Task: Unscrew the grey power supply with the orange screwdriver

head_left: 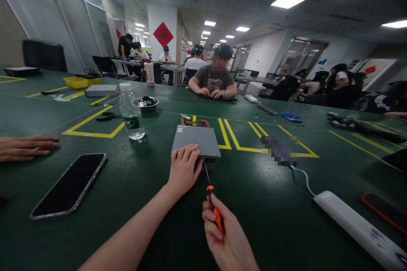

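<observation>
A grey metal power supply with a bundle of coloured cables at its far side lies on the green table in front of me. Over its near left part is my left hand, fingers on the top face and the thumb down by the front edge, gripping it. My right hand is closed around the orange and black handle of a screwdriver. The thin shaft points up and away, its tip at the near face of the power supply. Whether the tip sits in a screw is too small to tell.
Left of me are a phone, a water bottle, a metal bowl and another person's hand. At right lie a white power bank-like bar with a cable and a red-edged phone. A person sits opposite.
</observation>
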### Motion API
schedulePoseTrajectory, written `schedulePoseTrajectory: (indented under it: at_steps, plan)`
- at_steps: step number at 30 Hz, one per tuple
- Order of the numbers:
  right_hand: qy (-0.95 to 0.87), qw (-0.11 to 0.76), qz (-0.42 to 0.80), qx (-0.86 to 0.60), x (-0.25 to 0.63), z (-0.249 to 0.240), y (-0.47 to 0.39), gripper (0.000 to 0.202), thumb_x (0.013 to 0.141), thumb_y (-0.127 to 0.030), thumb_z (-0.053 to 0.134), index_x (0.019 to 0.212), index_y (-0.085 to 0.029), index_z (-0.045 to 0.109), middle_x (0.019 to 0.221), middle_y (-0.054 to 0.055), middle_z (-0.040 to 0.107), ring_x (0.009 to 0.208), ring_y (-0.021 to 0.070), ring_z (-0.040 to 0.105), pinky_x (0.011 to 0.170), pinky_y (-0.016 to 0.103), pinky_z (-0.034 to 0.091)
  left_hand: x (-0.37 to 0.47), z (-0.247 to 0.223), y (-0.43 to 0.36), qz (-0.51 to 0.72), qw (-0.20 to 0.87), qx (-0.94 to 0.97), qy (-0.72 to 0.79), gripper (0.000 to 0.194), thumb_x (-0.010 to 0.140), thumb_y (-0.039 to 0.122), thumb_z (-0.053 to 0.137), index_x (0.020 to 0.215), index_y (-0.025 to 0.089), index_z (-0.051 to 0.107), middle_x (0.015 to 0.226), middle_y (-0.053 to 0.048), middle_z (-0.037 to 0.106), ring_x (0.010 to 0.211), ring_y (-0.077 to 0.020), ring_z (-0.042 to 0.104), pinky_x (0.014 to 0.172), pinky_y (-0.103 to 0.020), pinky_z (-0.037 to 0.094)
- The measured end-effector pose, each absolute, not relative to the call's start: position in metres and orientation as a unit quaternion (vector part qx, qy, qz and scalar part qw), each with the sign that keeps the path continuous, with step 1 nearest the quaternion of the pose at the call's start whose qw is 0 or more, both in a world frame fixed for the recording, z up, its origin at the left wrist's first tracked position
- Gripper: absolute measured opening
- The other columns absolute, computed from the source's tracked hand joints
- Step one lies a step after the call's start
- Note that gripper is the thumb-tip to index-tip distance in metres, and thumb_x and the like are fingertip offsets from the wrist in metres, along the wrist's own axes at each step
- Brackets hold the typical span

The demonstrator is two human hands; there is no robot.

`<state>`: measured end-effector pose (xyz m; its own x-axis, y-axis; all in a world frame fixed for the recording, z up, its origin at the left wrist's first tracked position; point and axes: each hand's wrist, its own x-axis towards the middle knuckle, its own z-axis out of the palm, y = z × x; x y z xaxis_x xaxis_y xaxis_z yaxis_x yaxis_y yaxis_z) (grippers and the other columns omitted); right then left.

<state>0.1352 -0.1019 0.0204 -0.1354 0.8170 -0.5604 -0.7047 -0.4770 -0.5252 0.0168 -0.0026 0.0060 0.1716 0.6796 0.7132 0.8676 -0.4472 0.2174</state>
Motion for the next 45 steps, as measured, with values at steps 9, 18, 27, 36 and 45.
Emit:
schedulePoseTrajectory:
  at_steps: [9, 18, 27, 36, 45]
  plan:
    - [0.059, 0.501, 0.757, -0.415, 0.123, 0.033, -0.103, 0.028, 0.095, -0.032, 0.039, 0.085, -0.012, 0.055, 0.064, 0.001, 0.054, 0.039, 0.0015, 0.039, 0.03, 0.011, 0.021, 0.017, 0.007, -0.003, -0.392, 0.123, -0.755, -0.511, 0.02, 0.083, 0.025, 0.05, 0.102, 0.022, 0.053, 0.118, -0.005, 0.058, 0.111, -0.0215, 0.048, 0.091, -0.04, 0.031]
    - [0.072, 0.496, 0.762, -0.41, 0.121, 0.037, -0.104, 0.023, 0.094, -0.027, 0.042, 0.091, -0.009, 0.056, 0.062, 0.001, 0.054, 0.04, 0.0025, 0.044, 0.03, 0.01, 0.024, 0.016, 0.006, -0.002, -0.391, 0.121, -0.755, -0.512, 0.02, 0.084, 0.026, 0.049, 0.103, 0.022, 0.052, 0.118, -0.005, 0.058, 0.112, -0.0219, 0.047, 0.091, -0.04, 0.03]
    - [0.063, 0.511, 0.76, -0.397, 0.134, 0.039, -0.102, 0.023, 0.095, -0.024, 0.038, 0.086, -0.009, 0.055, 0.06, 0.0, 0.053, 0.036, 0.0003, 0.037, 0.03, 0.009, 0.02, 0.017, 0.007, -0.002, -0.391, 0.117, -0.755, -0.513, 0.02, 0.084, 0.026, 0.049, 0.103, 0.022, 0.052, 0.118, -0.004, 0.058, 0.112, -0.0215, 0.047, 0.091, -0.04, 0.029]
    - [-0.031, 0.475, 0.785, -0.396, 0.145, 0.023, -0.092, 0.02, 0.083, -0.032, 0.058, 0.08, -0.013, 0.053, 0.054, -0.003, 0.051, 0.03, 0.0006, 0.032, 0.028, 0.011, 0.019, 0.018, 0.003, 0.001, -0.408, 0.137, -0.747, -0.507, 0.019, 0.082, 0.024, 0.051, 0.1, 0.023, 0.054, 0.116, -0.005, 0.06, 0.109, -0.0217, 0.05, 0.09, -0.04, 0.031]
    - [-0.051, 0.531, 0.742, -0.405, 0.162, 0.014, -0.108, 0.033, 0.063, -0.032, 0.076, 0.078, -0.013, 0.054, 0.056, -0.004, 0.053, 0.033, 0.001, 0.037, 0.029, 0.011, 0.02, 0.018, 0.005, 0.0, -0.399, 0.126, -0.753, -0.507, 0.019, 0.083, 0.025, 0.05, 0.102, 0.023, 0.054, 0.117, -0.007, 0.059, 0.11, -0.0236, 0.049, 0.091, -0.042, 0.03]
